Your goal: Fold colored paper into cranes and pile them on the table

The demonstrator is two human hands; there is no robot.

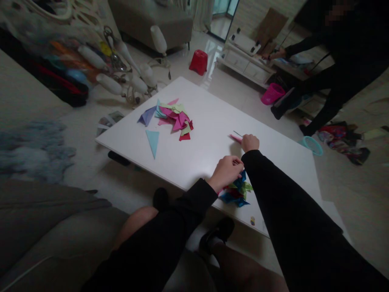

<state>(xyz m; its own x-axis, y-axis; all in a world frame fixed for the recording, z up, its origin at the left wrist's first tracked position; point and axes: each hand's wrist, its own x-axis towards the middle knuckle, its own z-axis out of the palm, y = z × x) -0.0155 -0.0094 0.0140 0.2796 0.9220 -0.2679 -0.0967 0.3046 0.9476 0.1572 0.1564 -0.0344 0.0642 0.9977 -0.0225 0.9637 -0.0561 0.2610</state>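
Observation:
My right hand (251,142) is closed just above the white table (209,117). A slim pink pointed item (236,138) and a thin dark sliver stick out to its left; I cannot tell exactly what they are. Curled fingers on my left hand (227,171) pinch together near my right sleeve, and what they hold, if anything, is hidden. Just below that hand lies a small heap of folded paper pieces (235,196) in shiny blue, green and red. Farther left are a loose pile of folded coloured papers (178,117) and a single light-blue paper triangle (153,142).
Beyond the table stand a red stool (198,62), a pink bin (272,93) and a white cabinet (238,63). A person in dark clothes (343,61) reaches toward the cabinet. A lamp with white shades (138,83) is beside the far left edge. A teal basket (313,146) is at the right.

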